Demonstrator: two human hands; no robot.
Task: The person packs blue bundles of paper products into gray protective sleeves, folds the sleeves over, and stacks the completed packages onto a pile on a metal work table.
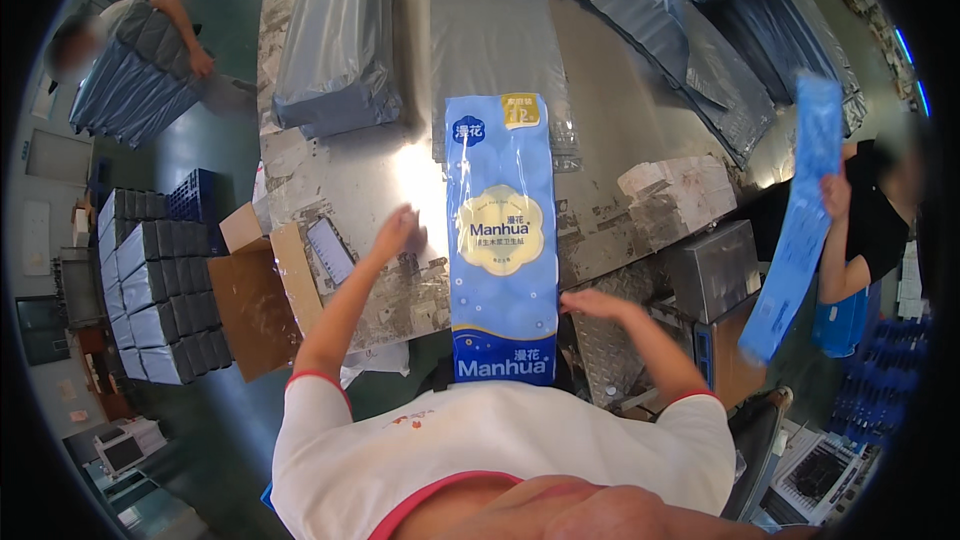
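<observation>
Right hand [597,303] lies flat and open against the blue pack [503,240], left hand [397,232] open too; I'd square it up before letting go.

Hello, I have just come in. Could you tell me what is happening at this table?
A person in a white shirt stands at a metal table with a long blue package lying lengthwise in front of them. The right hand touches its right edge; the left hand is open just left of it, not clearly touching. Grey plastic bags lie further up the table. At the right, another person lifts a similar blue pack.
</observation>
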